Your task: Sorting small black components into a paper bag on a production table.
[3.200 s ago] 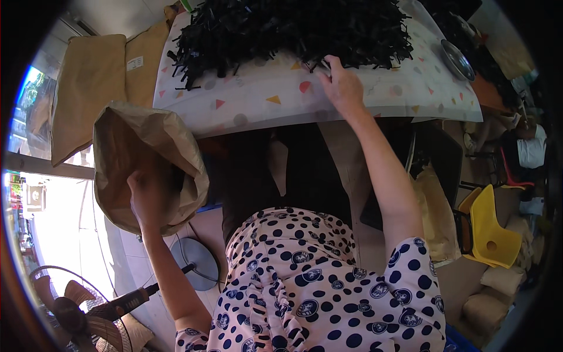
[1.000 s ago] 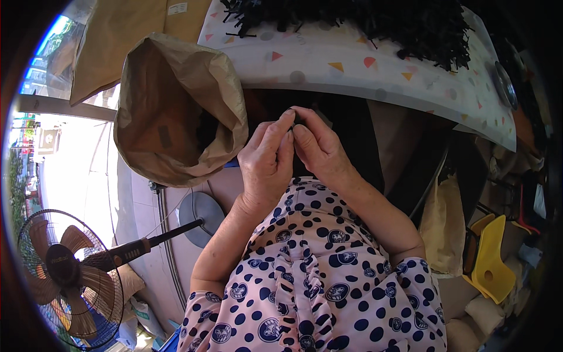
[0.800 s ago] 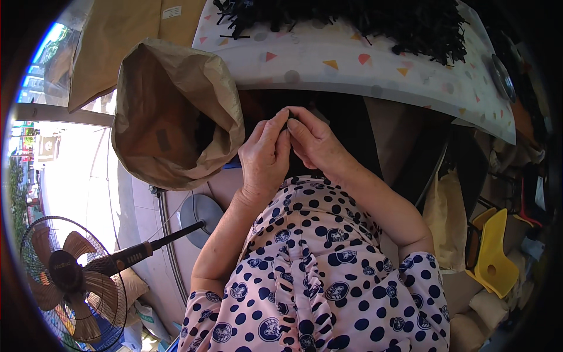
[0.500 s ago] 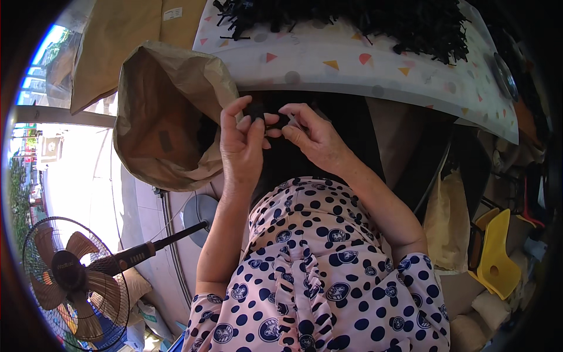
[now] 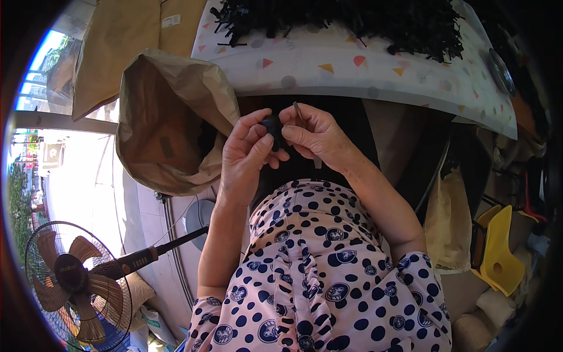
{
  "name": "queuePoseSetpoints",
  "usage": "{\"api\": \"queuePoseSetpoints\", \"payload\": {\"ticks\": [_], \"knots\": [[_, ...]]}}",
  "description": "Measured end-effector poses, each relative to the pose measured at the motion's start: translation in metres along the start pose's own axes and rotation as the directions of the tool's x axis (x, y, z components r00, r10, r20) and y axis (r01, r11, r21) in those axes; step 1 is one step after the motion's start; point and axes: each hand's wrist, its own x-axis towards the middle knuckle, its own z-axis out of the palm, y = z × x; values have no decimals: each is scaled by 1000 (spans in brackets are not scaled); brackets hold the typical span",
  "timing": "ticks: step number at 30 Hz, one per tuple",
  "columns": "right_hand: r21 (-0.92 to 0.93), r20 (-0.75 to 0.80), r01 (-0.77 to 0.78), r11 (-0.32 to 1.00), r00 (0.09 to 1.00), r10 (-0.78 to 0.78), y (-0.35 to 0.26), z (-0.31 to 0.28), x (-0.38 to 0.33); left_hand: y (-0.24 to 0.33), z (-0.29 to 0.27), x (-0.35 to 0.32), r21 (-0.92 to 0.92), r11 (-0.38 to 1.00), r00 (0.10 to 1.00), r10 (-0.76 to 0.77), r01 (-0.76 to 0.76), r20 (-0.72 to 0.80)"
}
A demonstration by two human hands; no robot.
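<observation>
Both hands have shifted slightly apart; left hand [image 5: 249, 154] and right hand [image 5: 314, 136] are pinching a small black part [image 5: 273, 125] beside the open paper sack [image 5: 170, 123], risking dropping it through a loosening grip

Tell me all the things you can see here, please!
Small black plastic part: one, black, pinched between both hands in front of the table edge.
Heap of black plastic pieces: one pile, black, on the tabletop at the top.
Table with a white cloth dotted with coloured triangles: one, white, top.
Open brown paper sack: one, brown, left of the hands.
Standing fan with brown blades: one, lower left.
Yellow plastic chair: one, yellow, right.
Pink dress with dark blue dots: one, bottom centre.
Left hand: one, fingers in a grip on the part.
Right hand: one, also holds a thin grey stick.
</observation>
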Motion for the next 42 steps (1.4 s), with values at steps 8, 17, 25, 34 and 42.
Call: {"api": "queuePoseSetpoints", "payload": {"ticks": [8,17,25,34,42], "knots": [[-38,29,-121,992,992,122,8,-5,-3,-2,1,-4,424,904,999,51,-49,9],[-423,-7,120,898,991,-136,25,10,-5,-6,-1,-4,620,784,996,79,-30,-52],[-646,5,125,753,987,-159,19,17,-9,-5,-1,1,583,812,997,70,-38,-34],[-627,-19,206,751,960,-279,29,18,-7,-12,1,3,808,562,966,255,-179,36],[-511,-41,287,810,933,-356,23,7,-5,-6,1,5,834,499,956,274,-237,108]]}}
